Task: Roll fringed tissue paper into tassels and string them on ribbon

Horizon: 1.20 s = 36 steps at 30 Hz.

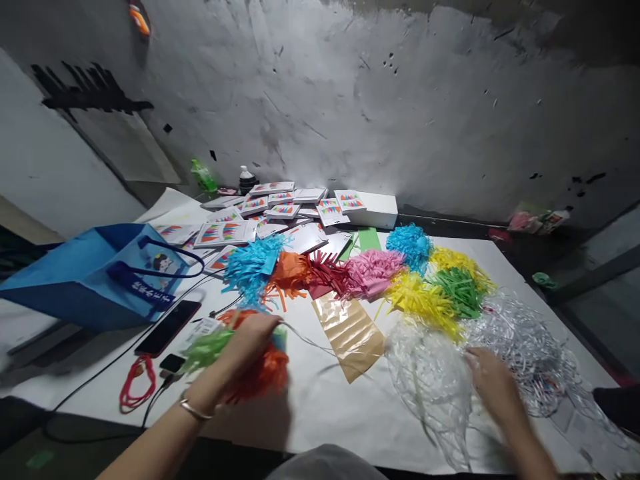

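My left hand, a bracelet on its wrist, is closed at the top of a bunch of orange and green fringed tissue paper, gripping a thin white string. That string runs rightward across a brown paper sheet toward a clear plastic bag-like bundle. At the bundle's right side is my right hand, its fingers smeared by motion, so what they grip cannot be made out. Farther back lies a row of fringed tissue bunches: blue, orange, dark red, pink, yellow and green.
Beside my right hand spreads a heap of shiny white ribbon. Many flat printed packets are piled by the wall near a white box. At left are a blue bag, a phone, cables and a red cord.
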Tool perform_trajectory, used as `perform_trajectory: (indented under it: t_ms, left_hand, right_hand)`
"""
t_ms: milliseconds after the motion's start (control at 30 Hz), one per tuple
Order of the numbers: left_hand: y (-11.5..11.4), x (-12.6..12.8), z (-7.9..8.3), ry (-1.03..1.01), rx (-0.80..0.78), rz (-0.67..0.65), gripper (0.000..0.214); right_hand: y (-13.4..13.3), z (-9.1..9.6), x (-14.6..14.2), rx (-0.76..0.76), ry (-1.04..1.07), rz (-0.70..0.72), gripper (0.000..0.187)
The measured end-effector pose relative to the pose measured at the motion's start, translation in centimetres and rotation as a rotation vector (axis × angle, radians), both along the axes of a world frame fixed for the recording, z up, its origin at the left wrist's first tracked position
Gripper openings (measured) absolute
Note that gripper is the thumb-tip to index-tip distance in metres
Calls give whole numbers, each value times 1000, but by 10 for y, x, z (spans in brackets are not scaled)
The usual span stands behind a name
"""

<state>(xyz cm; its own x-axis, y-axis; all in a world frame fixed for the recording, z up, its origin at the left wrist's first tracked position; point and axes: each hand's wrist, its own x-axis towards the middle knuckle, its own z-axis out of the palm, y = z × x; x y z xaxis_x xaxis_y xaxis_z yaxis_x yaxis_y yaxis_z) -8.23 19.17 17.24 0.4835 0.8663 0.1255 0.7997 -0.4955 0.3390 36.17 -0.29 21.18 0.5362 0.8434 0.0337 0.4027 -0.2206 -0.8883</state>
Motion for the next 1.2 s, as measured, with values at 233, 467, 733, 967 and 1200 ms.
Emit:
perform_trajectory:
  t_ms: [233,467,733,967,1200]
  left_hand:
    - [-55,81,3,-65,4,-307,16]
    - [-75,69,5,-220,-11,-375,15]
    - [-74,66,-2,-365,47,-299,35]
    - [-92,85,12,-479,115,-304,34]
    - [-89,65,31,-590,-308,-307,76]
  right_hand:
    - [87,-35,-176,58,22,721,31]
    - [74,-23,-168,-18,201,857,38]
    - [63,-33,-152,-91,350,744,45]
    - [64,-41,-172,34,38,854,31]
    - [59,-39,-169,87,-17,871,25]
